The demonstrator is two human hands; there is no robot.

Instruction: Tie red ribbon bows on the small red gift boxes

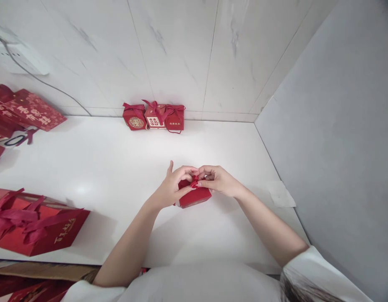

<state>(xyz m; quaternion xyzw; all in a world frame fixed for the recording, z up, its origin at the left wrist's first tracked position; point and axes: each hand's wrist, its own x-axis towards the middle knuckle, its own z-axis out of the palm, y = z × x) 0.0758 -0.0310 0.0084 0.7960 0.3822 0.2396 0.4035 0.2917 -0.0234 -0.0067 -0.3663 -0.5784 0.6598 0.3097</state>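
Observation:
In the head view a small red gift box point(196, 198) sits on the white table in front of me. A red ribbon point(194, 182) is gathered in a bow or loop on its top. My right hand point(220, 181) pinches the ribbon between thumb and bent fingers, from the right. From the left, my left hand point(173, 187) curls its thumb and fingers around the ribbon, with one finger sticking up and away. Both sets of fingertips nearly meet over the box and partly hide the ribbon, so its exact form is unclear.
Three small ribboned red boxes point(153, 116) stand in a row by the tiled wall. Larger red boxes point(39, 110) and black-handled scissors point(16, 139) lie far left. A ribboned red bag point(60, 228) stands near left. A white paper point(281, 193) lies right, beside the grey wall.

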